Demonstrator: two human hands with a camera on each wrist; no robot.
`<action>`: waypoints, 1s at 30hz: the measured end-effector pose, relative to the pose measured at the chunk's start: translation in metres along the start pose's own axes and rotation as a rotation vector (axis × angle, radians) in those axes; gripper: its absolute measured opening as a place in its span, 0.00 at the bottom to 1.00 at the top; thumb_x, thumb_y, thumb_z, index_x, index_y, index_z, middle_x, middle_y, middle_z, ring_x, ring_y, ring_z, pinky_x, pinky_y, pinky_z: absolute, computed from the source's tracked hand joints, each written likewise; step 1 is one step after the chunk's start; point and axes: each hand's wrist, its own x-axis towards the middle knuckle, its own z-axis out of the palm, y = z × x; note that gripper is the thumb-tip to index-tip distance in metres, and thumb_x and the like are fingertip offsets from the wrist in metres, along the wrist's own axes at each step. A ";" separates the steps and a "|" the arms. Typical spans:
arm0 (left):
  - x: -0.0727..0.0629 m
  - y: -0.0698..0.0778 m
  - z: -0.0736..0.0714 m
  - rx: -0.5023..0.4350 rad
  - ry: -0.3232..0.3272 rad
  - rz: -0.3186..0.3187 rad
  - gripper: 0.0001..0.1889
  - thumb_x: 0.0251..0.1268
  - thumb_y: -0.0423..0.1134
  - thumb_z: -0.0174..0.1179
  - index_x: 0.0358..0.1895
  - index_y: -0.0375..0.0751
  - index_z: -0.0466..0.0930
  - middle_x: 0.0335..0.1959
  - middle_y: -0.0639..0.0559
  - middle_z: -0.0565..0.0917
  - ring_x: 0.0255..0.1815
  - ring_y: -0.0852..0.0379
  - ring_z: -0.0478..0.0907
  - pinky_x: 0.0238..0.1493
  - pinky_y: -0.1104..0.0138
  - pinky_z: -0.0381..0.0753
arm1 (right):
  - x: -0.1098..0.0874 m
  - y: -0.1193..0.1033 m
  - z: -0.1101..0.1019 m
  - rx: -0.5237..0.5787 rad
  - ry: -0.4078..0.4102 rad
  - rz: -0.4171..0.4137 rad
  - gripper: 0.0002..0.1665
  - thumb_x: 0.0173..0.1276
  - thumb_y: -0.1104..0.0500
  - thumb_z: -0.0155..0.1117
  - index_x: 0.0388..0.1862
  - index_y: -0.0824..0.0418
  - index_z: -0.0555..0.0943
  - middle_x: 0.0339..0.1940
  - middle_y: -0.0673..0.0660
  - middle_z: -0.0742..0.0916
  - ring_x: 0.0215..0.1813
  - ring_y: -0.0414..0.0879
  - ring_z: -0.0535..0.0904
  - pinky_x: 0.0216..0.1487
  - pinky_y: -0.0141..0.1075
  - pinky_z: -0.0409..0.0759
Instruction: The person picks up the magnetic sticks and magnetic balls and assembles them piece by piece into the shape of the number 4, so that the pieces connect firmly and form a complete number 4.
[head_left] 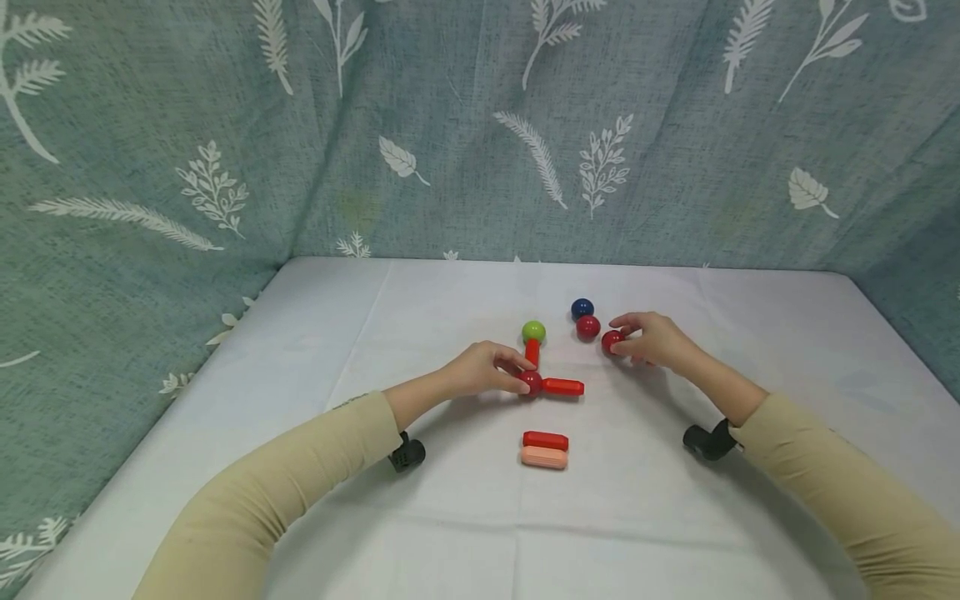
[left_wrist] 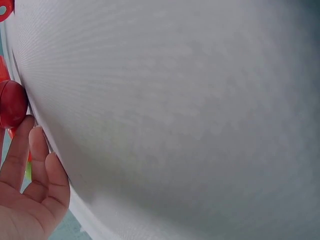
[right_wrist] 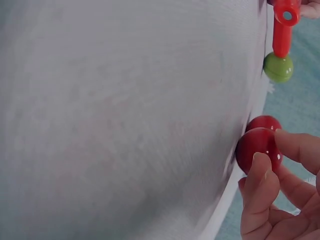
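Note:
My left hand (head_left: 493, 369) pinches a dark red ball (head_left: 532, 382) between thumb and fingers. From that ball one red rod (head_left: 563, 387) points right and another red rod (head_left: 532, 353) points away, with a green ball (head_left: 534, 332) at its far end. To the right, my right hand (head_left: 654, 340) pinches a separate dark red ball (head_left: 612, 342); the right wrist view shows fingers around this ball (right_wrist: 259, 150). Close to it on the table lies another red ball (head_left: 588, 327), touching a dark blue ball (head_left: 582, 309).
Nearer to me, a loose red rod (head_left: 545, 440) and a peach rod (head_left: 543, 457) lie side by side. Everything stands on a white cloth-covered table (head_left: 420, 533). A leaf-patterned green curtain (head_left: 450, 167) rises behind and at the sides.

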 end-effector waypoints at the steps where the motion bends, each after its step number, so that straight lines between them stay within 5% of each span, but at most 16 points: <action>1: 0.000 0.000 0.000 -0.001 0.001 -0.001 0.17 0.49 0.39 0.68 0.46 0.46 0.83 0.38 0.54 0.84 0.43 0.60 0.76 0.41 0.69 0.72 | 0.001 0.001 0.001 -0.003 0.000 -0.002 0.28 0.63 0.59 0.59 0.62 0.63 0.68 0.56 0.67 0.74 0.33 0.47 0.76 0.31 0.32 0.76; 22: 0.000 0.001 -0.001 -0.017 -0.012 -0.004 0.17 0.49 0.39 0.68 0.46 0.46 0.82 0.39 0.54 0.84 0.42 0.60 0.75 0.37 0.72 0.70 | -0.003 -0.001 0.003 0.017 0.028 -0.033 0.25 0.62 0.59 0.61 0.58 0.66 0.71 0.50 0.66 0.78 0.28 0.46 0.75 0.30 0.32 0.76; 30: 0.000 0.001 -0.001 -0.031 -0.019 -0.022 0.18 0.50 0.39 0.68 0.47 0.46 0.82 0.39 0.53 0.84 0.39 0.60 0.75 0.35 0.72 0.73 | -0.019 -0.009 0.011 0.042 -0.043 -0.017 0.25 0.61 0.58 0.62 0.56 0.65 0.74 0.49 0.64 0.79 0.34 0.47 0.76 0.35 0.33 0.78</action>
